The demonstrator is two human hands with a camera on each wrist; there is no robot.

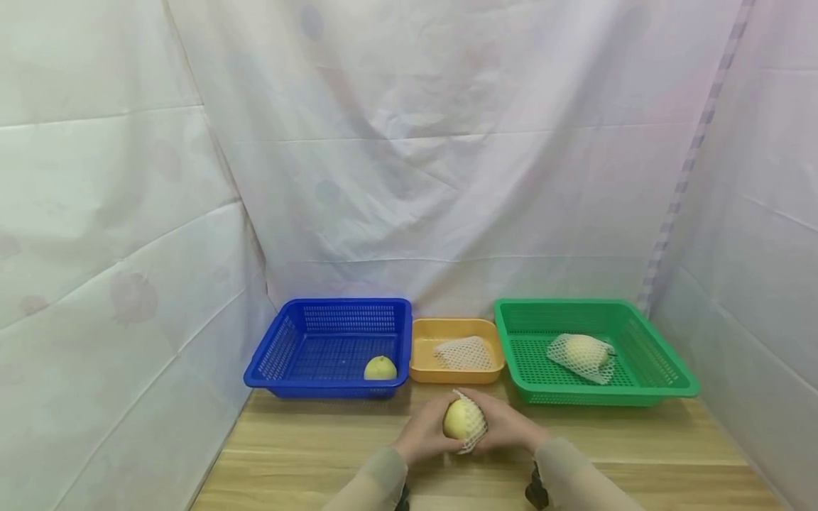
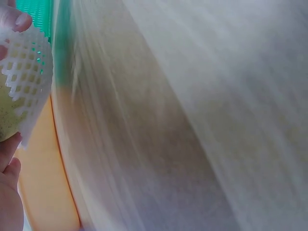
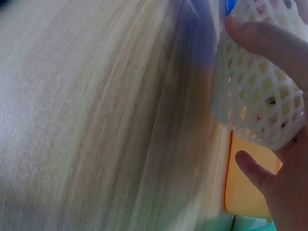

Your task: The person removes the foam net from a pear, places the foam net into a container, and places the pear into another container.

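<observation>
Both hands hold a pale yellow pear [image 1: 454, 420] above the table's near middle. A white foam net sleeve [image 1: 474, 422] covers its right side, while the left side is bare. My left hand [image 1: 424, 429] curls round the bare side; in the left wrist view, its fingers [image 2: 8, 147] meet the speckled skin by the net's edge. From the other side my right hand [image 1: 505, 424] grips the netted part. The right wrist view shows one of its digits [image 3: 264, 41] lying over the mesh.
At the back left stands a blue basket [image 1: 319, 389] with a bare pear [image 1: 380, 367] inside. Flat foam nets [image 1: 464, 353] lie in a small orange tray [image 1: 455, 377] beside it. A green basket [image 1: 594, 394] at the back right holds a netted pear [image 1: 586, 351]. White curtains [image 1: 409, 177] hang behind.
</observation>
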